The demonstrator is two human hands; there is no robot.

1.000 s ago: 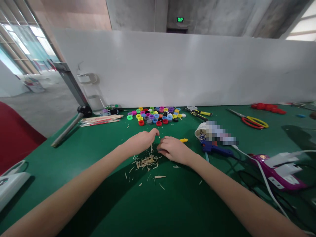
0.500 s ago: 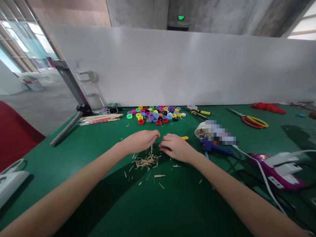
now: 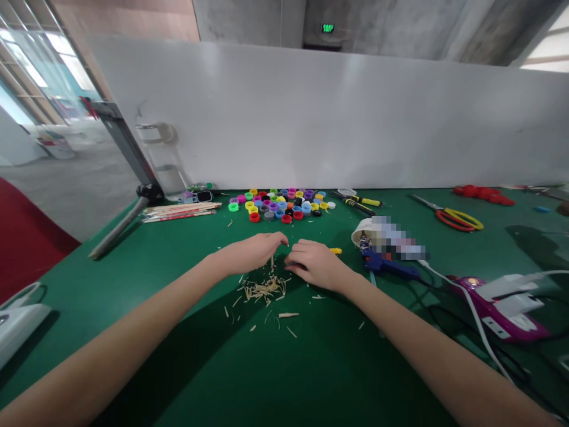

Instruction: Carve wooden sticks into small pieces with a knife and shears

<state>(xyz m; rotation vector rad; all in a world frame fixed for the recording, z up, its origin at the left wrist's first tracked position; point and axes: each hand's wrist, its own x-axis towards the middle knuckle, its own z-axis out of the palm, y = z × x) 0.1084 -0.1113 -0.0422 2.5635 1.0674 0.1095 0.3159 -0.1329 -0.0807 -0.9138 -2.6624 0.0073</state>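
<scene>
My left hand (image 3: 255,253) is above the table with its fingers pinched together; what they hold is mostly hidden. A thin pale wood sliver (image 3: 272,261) shows just under it. Close beside it on the right, my right hand (image 3: 315,265) has its fingers curled, and their contents are hidden. A ridged yellow piece (image 3: 335,251) shows past the back of the right hand; whether the hand grips it I cannot tell. Below both hands lies a small heap of wood shavings (image 3: 264,289), with a larger flake (image 3: 288,315) and other loose bits around it.
Colourful bottle caps (image 3: 280,206) are spread along the back. Thin sticks (image 3: 182,211) lie at left near a metal post. At right are yellow-and-black pliers (image 3: 359,206), scissors (image 3: 457,219), a blue glue gun (image 3: 391,265), a white cup (image 3: 362,230) and a purple power strip (image 3: 502,317) with cables.
Both hands stay almost in the same place. The yellow piece behind the right hand has shifted slightly right, and the view has tilted a little.
</scene>
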